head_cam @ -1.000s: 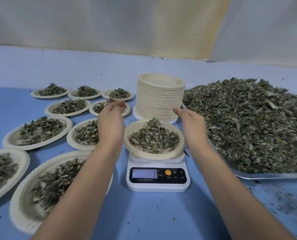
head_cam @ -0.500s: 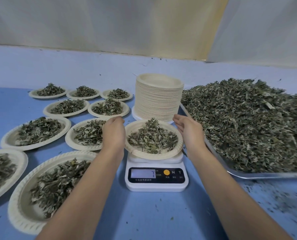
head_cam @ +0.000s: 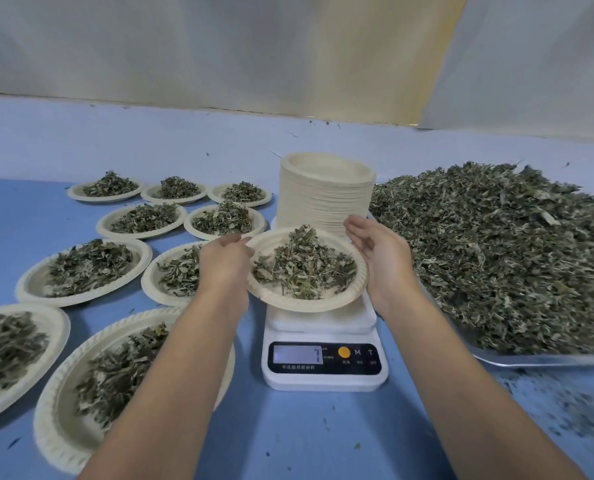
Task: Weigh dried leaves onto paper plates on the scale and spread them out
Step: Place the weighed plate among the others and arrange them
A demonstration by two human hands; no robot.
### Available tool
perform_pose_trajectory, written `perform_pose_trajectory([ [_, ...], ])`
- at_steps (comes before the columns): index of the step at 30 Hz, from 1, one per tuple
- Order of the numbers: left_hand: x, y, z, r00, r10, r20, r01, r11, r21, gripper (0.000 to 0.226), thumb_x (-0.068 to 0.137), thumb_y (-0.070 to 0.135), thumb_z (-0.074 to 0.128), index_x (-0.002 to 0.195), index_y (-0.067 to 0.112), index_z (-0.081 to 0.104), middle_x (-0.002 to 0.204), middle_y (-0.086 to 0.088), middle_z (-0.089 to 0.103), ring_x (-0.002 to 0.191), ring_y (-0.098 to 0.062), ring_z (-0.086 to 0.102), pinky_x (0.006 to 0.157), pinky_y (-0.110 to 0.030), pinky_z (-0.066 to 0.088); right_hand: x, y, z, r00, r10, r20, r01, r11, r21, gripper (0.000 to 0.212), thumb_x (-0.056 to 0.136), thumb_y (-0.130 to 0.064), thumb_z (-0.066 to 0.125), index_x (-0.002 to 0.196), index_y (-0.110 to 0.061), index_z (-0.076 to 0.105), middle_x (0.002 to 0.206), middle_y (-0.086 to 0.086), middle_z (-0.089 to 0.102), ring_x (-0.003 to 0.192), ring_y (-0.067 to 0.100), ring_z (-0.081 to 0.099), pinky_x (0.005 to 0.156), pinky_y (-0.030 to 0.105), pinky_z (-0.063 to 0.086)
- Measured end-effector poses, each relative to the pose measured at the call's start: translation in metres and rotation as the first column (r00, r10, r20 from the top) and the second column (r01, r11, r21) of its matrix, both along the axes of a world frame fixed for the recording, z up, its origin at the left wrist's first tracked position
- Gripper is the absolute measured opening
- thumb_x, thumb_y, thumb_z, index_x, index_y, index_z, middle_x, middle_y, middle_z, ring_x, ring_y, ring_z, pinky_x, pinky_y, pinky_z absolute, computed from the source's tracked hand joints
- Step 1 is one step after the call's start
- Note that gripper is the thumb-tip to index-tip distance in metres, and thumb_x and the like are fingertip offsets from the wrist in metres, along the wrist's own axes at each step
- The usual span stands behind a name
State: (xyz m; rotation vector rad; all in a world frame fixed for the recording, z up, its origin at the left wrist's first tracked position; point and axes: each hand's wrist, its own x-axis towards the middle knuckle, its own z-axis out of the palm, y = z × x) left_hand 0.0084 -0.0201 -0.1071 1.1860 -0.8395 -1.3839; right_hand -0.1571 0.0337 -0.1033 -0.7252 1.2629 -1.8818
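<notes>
Left hand [head_cam: 224, 263] pinches paper plate [head_cam: 306, 305] of dried leaves [head_cam: 302, 265] over digital scale [head_cam: 323, 374]; straight-fingered right hand [head_cam: 382, 261] touches its rim

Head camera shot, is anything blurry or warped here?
Head view: leaf pile smears toward the right edge; the nearest plates at lower left stretch from the wide lens; the scale and the plate above it look sharp; soft light, faint shadows.

Left hand [head_cam: 224, 261] gripping rim of leaf-heaped paper plate [head_cam: 306, 304] over scale [head_cam: 323, 381], right hand [head_cam: 382, 259] flat against opposite rim
</notes>
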Motion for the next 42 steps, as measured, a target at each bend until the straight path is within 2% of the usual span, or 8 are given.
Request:
perform_pose_trajectory([
  [3, 0.022, -0.015, 0.005, 0.996, 0.018, -0.084, -0.013, 0.999, 0.048, 0.045, 0.090, -0.011, 0.044, 0.131, 0.006, 0.048, 0.119, -0.011, 0.057, 0.112, -0.032, 0.056, 0.093, -0.050, 0.047, 0.020, -0.010, 0.008, 0.998, 0.029, 0.058, -0.029, 1.000, -0.008, 0.024, 0.089, 0.005, 0.051, 0.103, -0.007, 0.065, 0.086, 0.000, 0.067, 0.077, 0.009, 0.064, 0.066, 0.016, 0.053],
  [9, 0.088, -0.048, 0.013, 0.982, 0.175, -0.075, -0.174, 0.985, 0.022, 0.042, 0.090, -0.010, 0.046, 0.129, 0.006, 0.050, 0.128, -0.011, 0.057, 0.120, -0.030, 0.051, 0.103, -0.053, 0.039, 0.072, -0.033, 0.023, 0.965, 0.260, -0.014, -0.250, 0.940, 0.233, 0.008, 0.088, 0.001, 0.054, 0.081, -0.001, 0.059, 0.074, 0.013, 0.060, 0.065, 0.023, 0.060, 0.063, 0.033, 0.054],
  [13, 0.122, -0.064, 0.020, 0.955, 0.294, -0.042, -0.295, 0.955, -0.012, 0.037, 0.091, -0.009, 0.046, 0.125, 0.004, 0.054, 0.113, -0.010, 0.056, 0.110, -0.028, 0.054, 0.093, -0.042, 0.046, 0.111, -0.051, 0.032, 0.923, 0.384, -0.025, -0.356, 0.878, 0.318, 0.015, 0.089, 0.005, 0.054, 0.104, 0.004, 0.058, 0.088, 0.016, 0.066, 0.056, 0.019, 0.068, 0.047, 0.028, 0.055],
  [19, 0.168, -0.085, 0.034, 0.952, 0.307, 0.003, -0.307, 0.952, -0.009, 0.022, 0.092, 0.003, 0.053, 0.113, 0.004, 0.060, 0.099, -0.017, 0.060, 0.078, -0.028, 0.055, 0.068, -0.041, 0.048, 0.164, -0.093, 0.038, 0.926, 0.368, 0.079, -0.374, 0.877, 0.301, 0.013, 0.091, 0.010, 0.050, 0.101, 0.003, 0.052, 0.094, 0.019, 0.061, 0.084, 0.031, 0.065, 0.042, 0.030, 0.054],
  [29, 0.230, -0.125, 0.018, 0.993, 0.118, -0.019, -0.113, 0.979, 0.172, 0.015, 0.093, 0.007, 0.057, 0.103, 0.000, 0.049, 0.080, -0.015, 0.056, 0.067, -0.020, 0.058, 0.040, -0.025, 0.053, 0.239, -0.172, 0.039, 0.923, 0.372, -0.101, -0.297, 0.853, 0.429, 0.033, 0.095, -0.002, 0.051, 0.128, 0.002, 0.049, 0.112, 0.018, 0.059, 0.078, 0.024, 0.061, 0.074, 0.038, 0.058],
  [34, 0.259, -0.166, 0.009, 0.971, 0.180, -0.155, -0.147, 0.967, 0.206, 0.016, 0.099, 0.007, 0.046, 0.111, 0.001, 0.052, 0.098, -0.013, 0.058, 0.094, -0.020, 0.062, 0.073, -0.024, 0.053, 0.248, -0.198, 0.042, 0.881, 0.407, -0.242, -0.283, 0.862, 0.420, 0.036, 0.099, -0.020, 0.043, 0.131, -0.004, 0.046, 0.090, 0.004, 0.053, 0.105, 0.027, 0.059, 0.095, 0.048, 0.050],
  [39, 0.279, -0.201, -0.013, 0.928, 0.362, -0.084, -0.326, 0.902, 0.284, 0.033, 0.098, 0.008, 0.049, 0.129, -0.001, 0.047, 0.125, -0.007, 0.057, 0.095, -0.019, 0.062, 0.065, -0.022, 0.053, 0.239, -0.217, 0.040, 0.898, 0.354, -0.261, -0.225, 0.880, 0.417, 0.024, 0.095, -0.012, 0.045, 0.113, 0.001, 0.054, 0.110, 0.019, 0.061, 0.112, 0.032, 0.059, 0.097, 0.054, 0.046],
  [42, 0.279, -0.216, -0.023, 0.919, 0.393, -0.029, -0.369, 0.883, 0.292, 0.039, 0.099, 0.010, 0.048, 0.136, 0.003, 0.045, 0.134, -0.006, 0.055, 0.070, -0.011, 0.054, 0.038, -0.016, 0.046, 0.237, -0.225, 0.033, 0.919, 0.332, -0.213, -0.224, 0.883, 0.412, 0.028, 0.093, -0.006, 0.045, 0.118, 0.006, 0.052, 0.111, 0.021, 0.062, 0.103, 0.027, 0.061, 0.099, 0.057, 0.042],
])
